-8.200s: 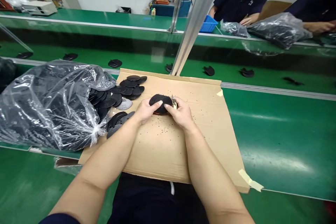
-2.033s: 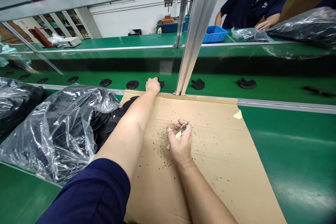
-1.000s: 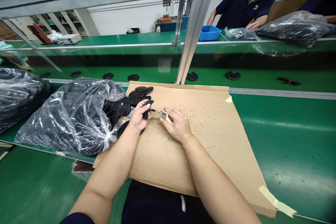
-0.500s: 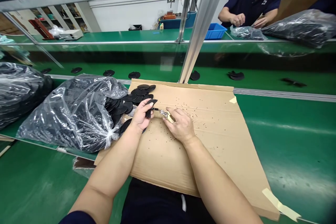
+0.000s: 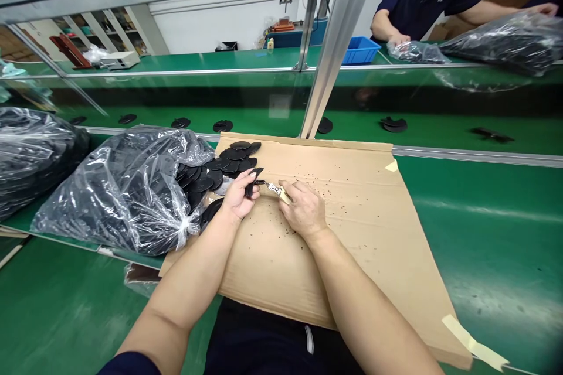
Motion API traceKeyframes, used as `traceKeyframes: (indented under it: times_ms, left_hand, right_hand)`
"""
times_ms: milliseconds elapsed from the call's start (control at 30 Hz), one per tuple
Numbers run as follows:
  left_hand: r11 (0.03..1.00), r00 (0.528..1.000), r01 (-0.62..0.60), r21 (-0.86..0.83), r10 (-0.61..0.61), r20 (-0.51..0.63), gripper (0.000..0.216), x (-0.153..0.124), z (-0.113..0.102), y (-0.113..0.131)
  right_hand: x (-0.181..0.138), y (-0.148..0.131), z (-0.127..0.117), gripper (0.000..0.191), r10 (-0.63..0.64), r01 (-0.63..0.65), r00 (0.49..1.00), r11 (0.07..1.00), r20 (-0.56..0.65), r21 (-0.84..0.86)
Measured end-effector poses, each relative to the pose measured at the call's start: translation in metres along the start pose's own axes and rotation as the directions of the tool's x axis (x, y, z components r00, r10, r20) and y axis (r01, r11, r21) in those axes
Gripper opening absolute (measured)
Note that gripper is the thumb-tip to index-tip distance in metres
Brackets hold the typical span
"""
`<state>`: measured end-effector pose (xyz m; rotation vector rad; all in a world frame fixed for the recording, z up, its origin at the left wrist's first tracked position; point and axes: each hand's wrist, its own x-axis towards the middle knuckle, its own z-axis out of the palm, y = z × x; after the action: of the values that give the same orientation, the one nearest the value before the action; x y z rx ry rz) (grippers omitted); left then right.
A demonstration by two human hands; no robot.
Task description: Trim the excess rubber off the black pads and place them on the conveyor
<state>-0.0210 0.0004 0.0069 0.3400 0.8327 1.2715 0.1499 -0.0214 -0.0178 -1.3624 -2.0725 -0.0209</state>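
Note:
My left hand [image 5: 240,196] is closed around a black plastic part [image 5: 251,186], held above the cardboard sheet [image 5: 281,269]. In my right hand [image 5: 303,208] is a pair of pliers-like cutters [image 5: 275,188] with pale yellow handles and a metal head. The tool's jaws meet a thin end of the black part; whether they are closed cannot be made out. A pile of black rounded discs [image 5: 233,154] lies just beyond my left hand, spilling from a clear plastic bag [image 5: 118,187]. Tiny dark scraps [image 5: 328,192] are scattered over the cardboard.
Another full bag [image 5: 35,158] sits at far left. Beyond the cardboard runs a green belt [image 5: 259,111] carrying several black parts [image 5: 393,124]. A metal post [image 5: 329,53] rises at the cardboard's far edge. Across stands a co-worker [image 5: 422,6] near a blue bin [image 5: 360,51].
My hands hold nearly the same place; the cutters' head has turned slightly and the handles look a little different. The co-worker across has stretched an arm toward the large bag at right.

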Motion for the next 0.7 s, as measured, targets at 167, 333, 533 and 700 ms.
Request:
traceKeyframes:
  times_ms: [167, 333, 533, 700]
  left_hand:
    - [0.994, 0.996, -0.079, 0.082, 0.082, -0.039, 0.035, 0.002, -0.001, -0.002]
    - [0.967, 0.975, -0.215, 0.133, 0.221, -0.03, 0.045, 0.004, -0.005, -0.003]
    - [0.969, 0.978, -0.205, 0.139, 0.197, 0.069, 0.049, 0.006, -0.008, -0.004]
    - [0.981, 0.98, -0.169, 0.091, 0.158, 0.119, 0.045, 0.008, -0.011, -0.004]
  right_hand:
    - [0.0, -0.002, 0.001, 0.033, 0.145, -0.148, 0.989, 0.977, 0.032, 0.155]
    - [0.002, -0.002, 0.001, 0.035, 0.362, -0.35, 0.93, 0.816, 0.064, 0.46]
    - [0.003, 0.003, 0.006, 0.04, 0.452, -0.383, 0.892, 0.723, 0.025, 0.575]
    - [0.002, 0.002, 0.006, 0.037, 0.406, -0.339, 0.914, 0.751, 0.008, 0.567]
